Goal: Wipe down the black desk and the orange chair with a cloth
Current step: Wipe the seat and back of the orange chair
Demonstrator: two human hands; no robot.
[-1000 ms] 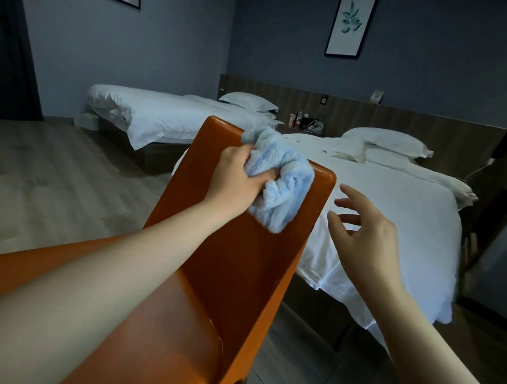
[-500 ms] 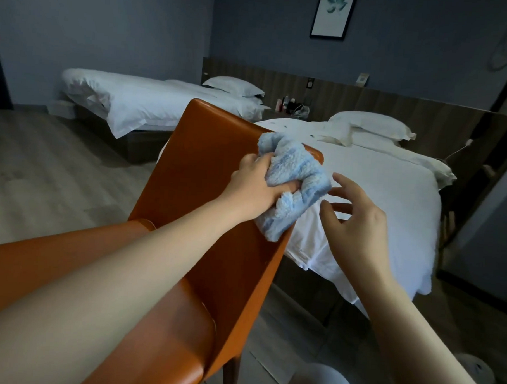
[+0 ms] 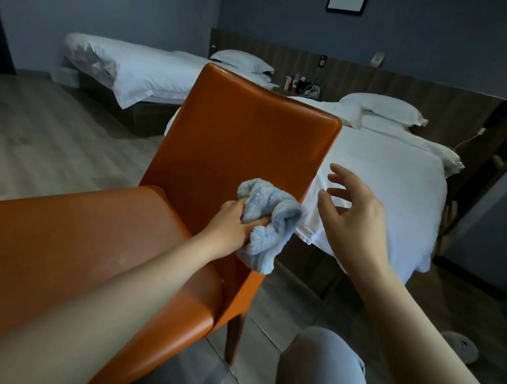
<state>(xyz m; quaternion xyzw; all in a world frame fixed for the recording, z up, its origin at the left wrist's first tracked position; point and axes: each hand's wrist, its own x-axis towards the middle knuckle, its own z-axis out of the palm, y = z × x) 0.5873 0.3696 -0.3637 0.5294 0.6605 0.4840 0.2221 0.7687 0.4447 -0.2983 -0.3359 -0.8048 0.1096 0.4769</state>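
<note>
The orange chair (image 3: 243, 139) stands in front of me, its seat at the lower left and its backrest rising toward the beds. My left hand (image 3: 233, 225) grips a bunched light-blue cloth (image 3: 267, 221) and holds it against the lower right edge of the backrest, just above the seat. My right hand (image 3: 353, 216) hovers to the right of the cloth, off the chair, fingers spread and holding nothing. The black desk is not in view.
A white-sheeted bed (image 3: 377, 180) stands right behind the chair, and a second bed (image 3: 141, 68) lies further left. A nightstand with small bottles (image 3: 300, 85) sits between them. My knee (image 3: 323, 366) shows at the bottom. Wooden floor stretches to the left.
My left hand has slid the cloth down the backrest's right edge from the top corner to near the seat. My right hand followed it down, staying open beside it. The view tilted down.
</note>
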